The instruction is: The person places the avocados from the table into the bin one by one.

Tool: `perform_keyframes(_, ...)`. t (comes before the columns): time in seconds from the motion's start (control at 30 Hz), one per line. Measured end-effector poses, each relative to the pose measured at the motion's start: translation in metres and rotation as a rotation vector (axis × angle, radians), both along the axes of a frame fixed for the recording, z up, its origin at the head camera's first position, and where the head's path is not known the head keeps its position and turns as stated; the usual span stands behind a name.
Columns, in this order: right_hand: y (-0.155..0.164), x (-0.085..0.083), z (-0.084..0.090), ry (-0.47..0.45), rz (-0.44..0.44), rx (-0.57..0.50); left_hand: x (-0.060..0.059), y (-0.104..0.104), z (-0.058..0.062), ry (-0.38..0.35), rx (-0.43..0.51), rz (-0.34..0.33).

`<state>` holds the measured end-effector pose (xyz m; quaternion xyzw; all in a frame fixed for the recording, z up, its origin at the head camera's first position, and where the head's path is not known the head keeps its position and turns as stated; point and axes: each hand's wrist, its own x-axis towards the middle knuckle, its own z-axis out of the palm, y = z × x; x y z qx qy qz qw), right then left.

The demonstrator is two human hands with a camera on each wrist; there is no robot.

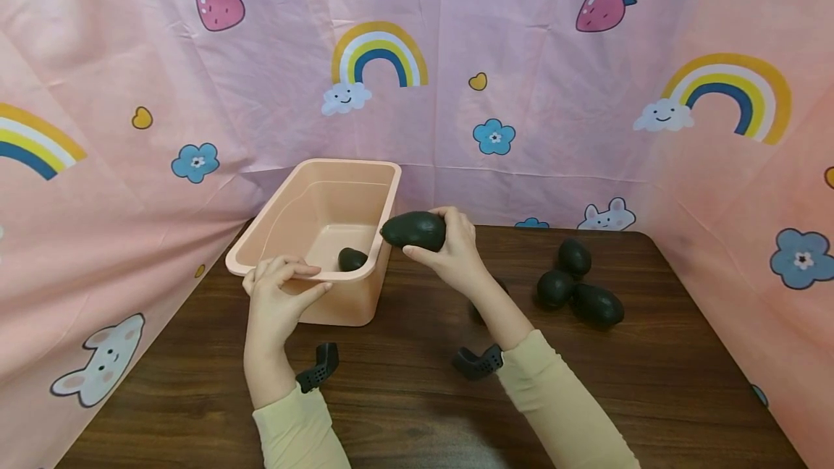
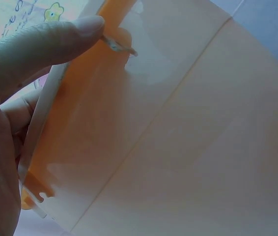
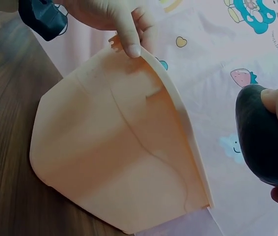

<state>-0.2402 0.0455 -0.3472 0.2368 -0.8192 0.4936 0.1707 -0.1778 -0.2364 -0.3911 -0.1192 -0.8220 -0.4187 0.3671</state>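
My right hand (image 1: 454, 250) grips a dark green avocado (image 1: 417, 231) just past the right rim of a peach plastic bin (image 1: 345, 302). In the right wrist view, thumb and fingers lie around the avocado (image 3: 259, 135). At the bin's near side, my left hand (image 1: 276, 302) holds the rim, fingers over the edge and thumb outside; the left wrist view shows the thumb (image 2: 55, 44) against the outer wall. Inside the bin lies another avocado (image 1: 352, 259), partly hidden by the near rim.
Three avocados (image 1: 596, 305) lie clustered on the right of the dark wooden table (image 1: 417, 396). One more dark avocado (image 1: 478, 312) is mostly covered by the right forearm. A patterned cloth (image 1: 554, 187) hangs behind and at both sides.
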Motion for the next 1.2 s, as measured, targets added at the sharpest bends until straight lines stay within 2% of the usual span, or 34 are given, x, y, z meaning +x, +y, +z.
perform_keyframes(0.6, -0.033, -0.011, -0.002, 0.035, 0.04, 0.062, 0.0, 0.0, 0.0, 0.0, -0.012, 0.0)
perform_keyframes(1.2, -0.064, -0.015, -0.001, -0.02, 0.039, 0.135, 0.001, 0.001, 0.002, -0.008, -0.011, 0.001)
